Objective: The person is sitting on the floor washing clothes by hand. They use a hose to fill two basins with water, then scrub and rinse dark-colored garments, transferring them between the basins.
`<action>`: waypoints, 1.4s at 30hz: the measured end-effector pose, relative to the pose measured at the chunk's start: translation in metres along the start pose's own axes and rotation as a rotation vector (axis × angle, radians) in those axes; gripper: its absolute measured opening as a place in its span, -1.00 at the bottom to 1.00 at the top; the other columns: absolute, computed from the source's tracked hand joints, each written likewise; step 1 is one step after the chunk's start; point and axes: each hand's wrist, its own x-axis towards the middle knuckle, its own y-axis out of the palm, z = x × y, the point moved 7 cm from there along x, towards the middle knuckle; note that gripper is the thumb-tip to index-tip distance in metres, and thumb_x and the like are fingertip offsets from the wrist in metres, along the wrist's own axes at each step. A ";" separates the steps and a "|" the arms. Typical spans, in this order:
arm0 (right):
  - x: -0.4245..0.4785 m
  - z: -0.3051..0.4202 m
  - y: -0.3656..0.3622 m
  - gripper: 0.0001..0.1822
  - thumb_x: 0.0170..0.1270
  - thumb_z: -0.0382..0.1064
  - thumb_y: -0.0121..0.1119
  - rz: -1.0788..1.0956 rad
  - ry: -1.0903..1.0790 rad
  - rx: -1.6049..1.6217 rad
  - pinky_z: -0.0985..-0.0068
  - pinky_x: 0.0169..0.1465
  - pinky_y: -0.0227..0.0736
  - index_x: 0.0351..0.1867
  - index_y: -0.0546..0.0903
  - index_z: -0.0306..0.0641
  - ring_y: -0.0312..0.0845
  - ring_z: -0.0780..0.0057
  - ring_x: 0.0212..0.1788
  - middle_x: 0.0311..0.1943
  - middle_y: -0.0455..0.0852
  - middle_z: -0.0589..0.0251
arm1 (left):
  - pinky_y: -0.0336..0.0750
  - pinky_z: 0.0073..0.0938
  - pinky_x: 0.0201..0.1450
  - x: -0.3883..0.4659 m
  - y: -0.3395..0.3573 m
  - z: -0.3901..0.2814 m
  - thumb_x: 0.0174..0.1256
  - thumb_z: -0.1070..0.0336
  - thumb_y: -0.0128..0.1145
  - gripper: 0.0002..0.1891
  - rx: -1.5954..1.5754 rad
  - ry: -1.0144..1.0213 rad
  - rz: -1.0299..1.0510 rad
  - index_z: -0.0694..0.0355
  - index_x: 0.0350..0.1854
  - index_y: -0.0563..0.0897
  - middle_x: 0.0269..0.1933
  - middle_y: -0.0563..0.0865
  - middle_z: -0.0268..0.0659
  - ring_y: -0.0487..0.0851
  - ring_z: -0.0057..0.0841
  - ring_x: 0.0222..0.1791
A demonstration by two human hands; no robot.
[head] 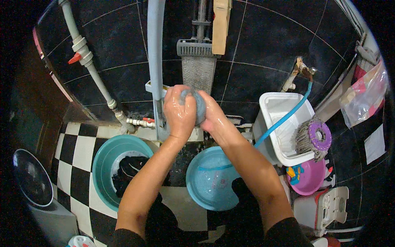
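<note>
Wet and shiny, my left hand and my right hand press a bunched grey-blue cloth between them. They are raised above the floor, in front of the dark tiled wall. Much of the cloth is hidden by my fingers. Below my right forearm stands a light blue basin with water in it; the end of a blue hose lies in that water. A green basin to the left of my left forearm holds black fabric in sudsy water.
A white bin stands at right with a purple mop head on its rim, beside a pink basin. A flat mop leans on the wall behind my hands. A pipe with a red valve runs down the left.
</note>
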 end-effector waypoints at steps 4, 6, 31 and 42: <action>0.003 0.000 -0.010 -0.72 0.28 -0.06 -0.04 0.033 0.184 0.062 0.37 -0.13 0.52 -0.26 0.57 -0.19 0.60 0.39 -0.24 -0.29 0.66 0.22 | 0.39 -0.24 -0.31 -0.002 0.016 -0.011 -0.01 0.38 0.00 -0.90 0.049 0.143 0.079 0.28 -0.44 0.51 -0.43 0.50 -0.09 0.49 -0.12 -0.39; 0.005 -0.002 -0.020 -0.72 0.28 -0.05 -0.03 0.009 0.243 0.091 0.36 -0.14 0.53 -0.28 0.57 -0.19 0.61 0.38 -0.25 -0.30 0.67 0.21 | 0.38 -0.21 -0.37 -0.003 0.024 -0.012 -0.03 0.39 0.00 -0.91 0.083 0.204 0.156 0.28 -0.47 0.49 -0.44 0.48 -0.08 0.48 -0.09 -0.42; -0.150 -0.046 -0.130 -0.66 -0.12 -0.06 0.24 -0.312 -0.140 -1.585 0.31 -0.34 0.40 -0.44 0.51 -0.28 0.51 0.21 -0.46 -0.51 0.59 0.07 | 0.32 -0.61 -0.46 -0.303 -0.022 0.089 -0.04 -0.63 -0.18 -0.22 -0.515 -1.590 0.660 -0.06 -0.03 0.53 -0.15 0.60 -0.42 0.46 -0.58 -0.33; -0.323 -0.098 -0.245 -0.81 0.15 -0.26 0.13 -0.979 -0.141 -0.946 0.44 -0.50 0.39 -0.34 0.39 -0.27 0.42 0.42 -0.58 -0.49 0.48 0.22 | 0.36 -0.01 -0.10 -0.517 -0.060 0.180 0.05 -0.23 0.15 -0.39 -0.164 -1.719 0.592 0.10 0.05 0.51 0.06 0.57 -0.25 0.52 -0.22 0.00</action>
